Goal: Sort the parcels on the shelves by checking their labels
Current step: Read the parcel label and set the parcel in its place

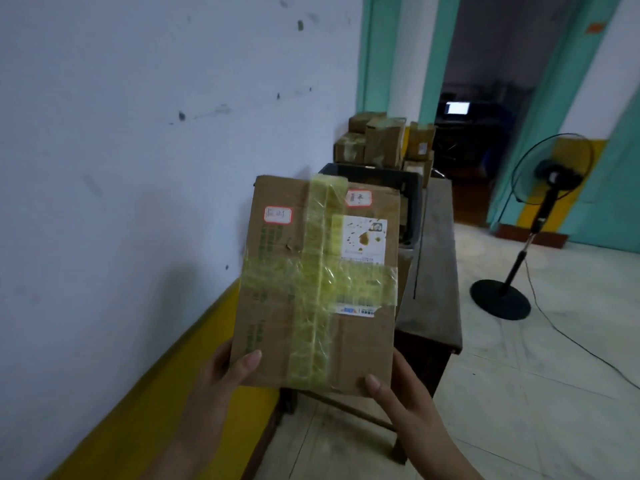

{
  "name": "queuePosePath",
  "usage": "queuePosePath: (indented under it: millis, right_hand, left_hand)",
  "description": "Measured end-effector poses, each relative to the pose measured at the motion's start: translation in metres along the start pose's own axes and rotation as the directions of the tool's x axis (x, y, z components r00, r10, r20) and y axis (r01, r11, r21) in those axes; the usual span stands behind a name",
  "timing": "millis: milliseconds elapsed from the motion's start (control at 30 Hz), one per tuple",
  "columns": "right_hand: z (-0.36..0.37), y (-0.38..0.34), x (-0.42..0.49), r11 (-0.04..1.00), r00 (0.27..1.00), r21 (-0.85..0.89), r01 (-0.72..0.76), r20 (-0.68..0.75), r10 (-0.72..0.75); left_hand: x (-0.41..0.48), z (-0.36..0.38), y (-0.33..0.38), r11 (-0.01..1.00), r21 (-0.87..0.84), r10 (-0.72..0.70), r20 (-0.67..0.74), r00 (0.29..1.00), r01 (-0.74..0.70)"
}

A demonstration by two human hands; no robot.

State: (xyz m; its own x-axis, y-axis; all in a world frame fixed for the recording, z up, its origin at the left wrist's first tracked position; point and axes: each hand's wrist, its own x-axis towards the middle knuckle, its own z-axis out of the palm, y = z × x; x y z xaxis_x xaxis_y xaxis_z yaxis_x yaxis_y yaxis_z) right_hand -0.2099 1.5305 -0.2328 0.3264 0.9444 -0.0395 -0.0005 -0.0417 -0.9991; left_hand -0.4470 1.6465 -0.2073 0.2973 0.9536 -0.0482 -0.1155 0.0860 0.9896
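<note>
Cardboard, brown and crossed with yellowed tape, fills the middle of the view. The parcel (318, 282) is held up in the air in front of the person, with its broad face turned to the camera. Its long axis runs from near to far, leaning a little to the right, and both hands hold the near short edge.

The left hand (218, 386) has its fingers clamped on the near left corner, thumb flat on the front face and the rest hidden behind the card. The right hand (401, 403) grips the near right corner the same way. The whole parcel therefore lies beyond the fingers, and neither hand is plainly nearer to it.

On the face are a red-bordered sticker (278, 215) at far left, a second sticker (358, 198) at far right, and a stained printed label (363, 240) just below that. The writing is too blurred to read. I judge that the label check is under way and the parcel has yet to be placed.

Just past the parcel's far edge a dark bin (414, 202) stands on a wooden bench (436, 271) along the wall (121, 168). The parcel hides most of the bin's inside. Something brown shows by its right wall, but I cannot tell what. Beyond the bin is a stack of other parcels (377, 140). No shelves are in view. A standing fan (554, 174) is on the floor to the right, well apart.
</note>
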Motion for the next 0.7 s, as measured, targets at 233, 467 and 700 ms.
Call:
queuePosePath:
  millis: [233,467,700]
  right_hand:
    - [-0.01,-0.031,0.053,0.998,0.996,0.021,0.064,-0.07,-0.062]
    - [-0.068,-0.084,0.126,0.979,0.979,-0.047,0.198,-0.045,-0.2]
    - [-0.135,-0.145,0.23,0.966,0.968,-0.07,0.248,-0.03,-0.251]
  left_hand:
    - [0.067,0.022,0.031,0.997,0.037,0.069,0.106,0.992,-0.074]
    - [0.151,0.078,0.068,0.961,0.047,0.265,0.14,0.954,-0.274]
    - [0.249,0.161,0.115,0.904,0.168,0.347,0.248,0.904,-0.393]
